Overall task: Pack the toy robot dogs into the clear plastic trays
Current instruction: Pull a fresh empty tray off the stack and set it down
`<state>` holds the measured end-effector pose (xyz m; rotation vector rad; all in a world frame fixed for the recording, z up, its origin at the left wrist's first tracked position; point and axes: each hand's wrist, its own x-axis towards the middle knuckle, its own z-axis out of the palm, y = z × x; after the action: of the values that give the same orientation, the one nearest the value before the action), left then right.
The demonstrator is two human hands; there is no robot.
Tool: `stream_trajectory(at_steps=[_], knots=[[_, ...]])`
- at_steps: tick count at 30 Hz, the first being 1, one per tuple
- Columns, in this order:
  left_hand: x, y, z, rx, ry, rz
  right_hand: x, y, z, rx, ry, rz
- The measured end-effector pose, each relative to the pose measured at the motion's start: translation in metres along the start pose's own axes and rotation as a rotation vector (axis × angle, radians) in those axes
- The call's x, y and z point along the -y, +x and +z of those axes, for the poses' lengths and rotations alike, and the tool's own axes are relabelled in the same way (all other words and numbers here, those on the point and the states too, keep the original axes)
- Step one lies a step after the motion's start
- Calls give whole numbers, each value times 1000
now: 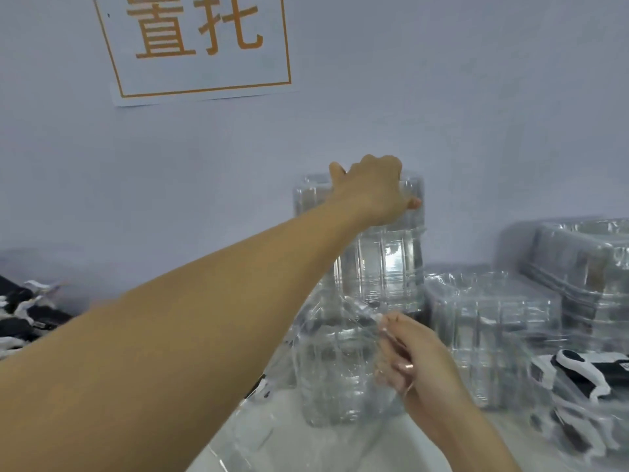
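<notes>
Both hands [371, 189] grip glossy, ribbed clear plastic trays [384, 264].

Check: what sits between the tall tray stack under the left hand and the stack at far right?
In the head view, a lower stack of clear trays sits between the tall stack and the right stack.

Pale wall [442, 97], orange-lettered paper sign [200, 46]

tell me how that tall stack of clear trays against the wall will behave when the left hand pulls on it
The tall stack of clear trays looks thin-walled, so probably light and flexible. It stands high and narrow, so it may tip. The left hand grips its top; the glossy plastic may slip.
</notes>
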<state>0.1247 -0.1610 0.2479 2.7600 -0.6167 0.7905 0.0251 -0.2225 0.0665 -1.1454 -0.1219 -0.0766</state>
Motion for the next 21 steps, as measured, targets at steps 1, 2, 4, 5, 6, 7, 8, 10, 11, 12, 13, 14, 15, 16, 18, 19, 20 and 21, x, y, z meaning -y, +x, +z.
stream_trajectory(at_steps=[1,2,4,5,6,7,8,10,11,12,13,14,15,16,18,19,20,21], knots=[[1,-2,1,-5,43,-5,-2,1,1,-23,-8,8],[4,-4,3,-10,89,-14,-3,2,1,-47,-15,13],[9,-11,5,-18,147,-44,-6,4,0,-71,-40,33],[12,-15,6,-27,149,-56,-9,4,0,-67,-65,45],[15,-18,7,-44,144,-60,-11,5,1,-61,-93,54],[16,-22,8,-62,139,-57,-14,6,2,-61,-116,59],[18,-25,7,-89,139,-47,-16,6,3,-69,-133,62],[18,-31,5,-153,145,-21,-19,7,4,-86,-143,57],[18,-34,3,-192,141,-13,-19,8,5,-90,-139,50],[17,-38,1,-238,120,-8,-19,8,5,-96,-131,47],[16,-42,-2,-292,78,-9,-19,8,4,-101,-120,50],[16,-48,-5,-361,23,-11,-19,8,3,-105,-102,55],[16,-55,-9,-432,-47,-22,-19,7,3,-106,-77,60],[18,-66,-12,-500,-136,-43,-18,7,2,-104,-53,61],[28,-93,-19,-565,-345,-104,-18,7,0,-96,-12,59],[36,-109,-21,-570,-450,-141,-18,7,-1,-87,7,55],[47,-126,-22,-569,-532,-182,-18,7,-2,-75,29,45],[59,-145,-21,-567,-588,-231,-17,7,-3,-63,54,29]])
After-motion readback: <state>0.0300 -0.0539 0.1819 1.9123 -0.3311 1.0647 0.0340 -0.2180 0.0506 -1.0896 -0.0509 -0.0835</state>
